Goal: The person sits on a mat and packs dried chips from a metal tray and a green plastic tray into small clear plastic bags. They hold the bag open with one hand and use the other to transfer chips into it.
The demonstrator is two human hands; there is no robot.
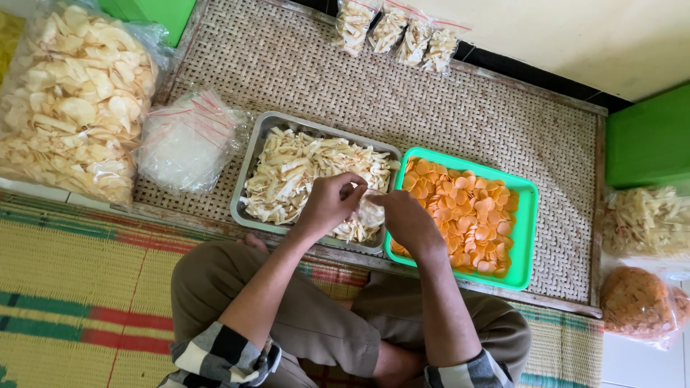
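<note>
My left hand [330,201] and my right hand [404,218] meet over the near edge of a metal tray [253,164] filled with pale cracker strips [302,169]. Between the two hands is a small clear plastic bag [368,213] with pale strips in it; both hands grip its mouth. Just to the right stands a green tray [530,230] of round orange crackers [467,212]. My right hand partly covers the green tray's left rim.
Both trays sit on a low woven rattan table [460,108]. A stack of empty clear bags [188,140] and a big bag of pale crackers [68,97] lie left. Several small filled packets [399,29] lie at the far edge. More bagged crackers [643,251] are right.
</note>
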